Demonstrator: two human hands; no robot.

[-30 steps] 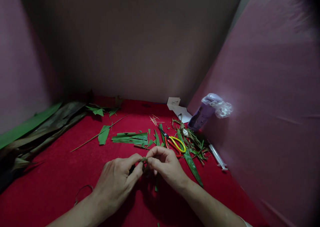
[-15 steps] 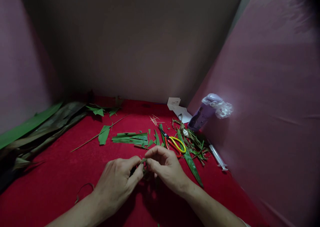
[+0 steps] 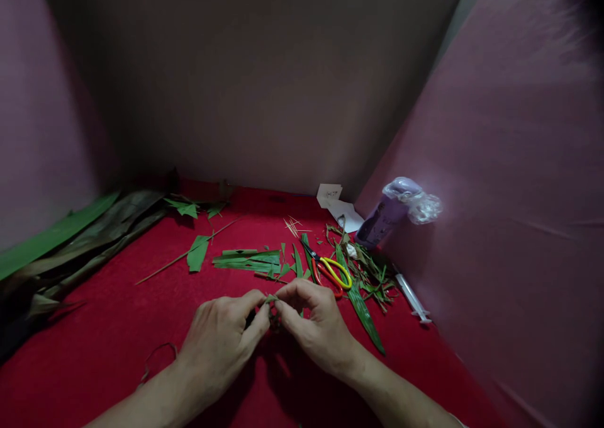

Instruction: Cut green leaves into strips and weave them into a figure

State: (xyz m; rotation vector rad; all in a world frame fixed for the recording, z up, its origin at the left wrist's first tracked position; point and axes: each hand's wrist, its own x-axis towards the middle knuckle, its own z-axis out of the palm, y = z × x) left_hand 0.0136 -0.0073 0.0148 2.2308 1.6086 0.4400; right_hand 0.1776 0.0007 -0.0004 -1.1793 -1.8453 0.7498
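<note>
Noting nearest: brown strand [image 3: 145, 368] lying on red cloth [image 3: 94, 346] beside L forearm [image 3: 155, 387]. Pinching small leaf piece [image 3: 270, 299] betw. thumb and forefinger of L hand [image 3: 226, 333], front-centre over cloth. Holding R hand [image 3: 314, 321] opp., w/ curved thumb and forefinger at piece's R edge; not being able to tell if gripping. Judging work as approx. midway: handling piece, so not finishing yet. Beyond, finding scissors [image 3: 324, 266] overlapping long leaf [image 3: 361, 318]; also cut strips [image 3: 248, 261] and, to R, trimmings heap [image 3: 372, 277] near syringe [image 3: 413, 297], so reading cutting as mostly done. Farther, seeing toothpicks [image 3: 291, 226] lying loose, apparently awaiting use, and at far L large leaves [image 3: 56, 233], prob. remaining as uncut stock.

Not making out, near to far: strand's end, prob. passing under L forearm; dark matter [image 3: 276, 323] below fingertips, being too shaded; other fingers of both hands, curling under, partly hidden; large leaves, running off at L frame edge; leaf scraps [image 3: 184, 209], lying in shadow twd. back wall [image 3: 236, 101].
</note>
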